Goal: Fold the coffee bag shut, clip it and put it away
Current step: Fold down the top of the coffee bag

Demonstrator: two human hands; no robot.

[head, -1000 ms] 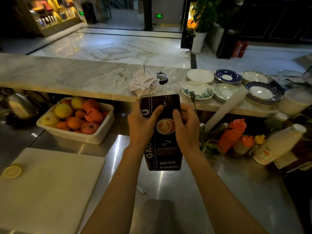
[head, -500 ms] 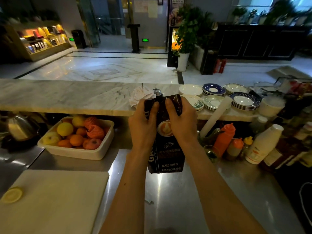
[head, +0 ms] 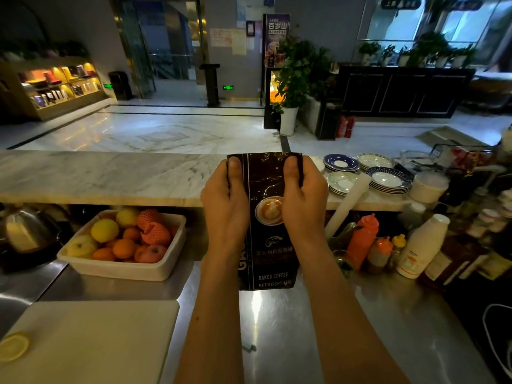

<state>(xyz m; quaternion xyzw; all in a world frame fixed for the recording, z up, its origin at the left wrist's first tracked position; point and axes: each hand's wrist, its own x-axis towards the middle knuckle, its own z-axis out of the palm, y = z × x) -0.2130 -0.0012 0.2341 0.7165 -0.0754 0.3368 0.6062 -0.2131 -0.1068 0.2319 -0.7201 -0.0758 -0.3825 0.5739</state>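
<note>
A dark coffee bag (head: 266, 253) with a cup picture and white lettering stands upright on the steel counter (head: 277, 328) in the middle of the view. My left hand (head: 225, 200) grips its upper left edge, thumb on the front near the top. My right hand (head: 303, 200) grips the upper right edge the same way. The bag's top is flattened and stretched between my thumbs. A small metal object (head: 250, 348), too small to identify, lies on the counter near my forearms.
A white tub of fruit (head: 124, 268) sits left of the bag, a kettle (head: 26, 230) further left. A white cutting board (head: 91, 342) with a lemon slice (head: 12, 347) lies front left. Sauce bottles (head: 363, 239) and a white bottle (head: 424, 245) stand right. Stacked saucers (head: 388, 180) rest on the marble ledge (head: 97, 176).
Both hands slid up from the bag's middle to its top corners and spread apart, pulling the top flat. The view tilted upward.
</note>
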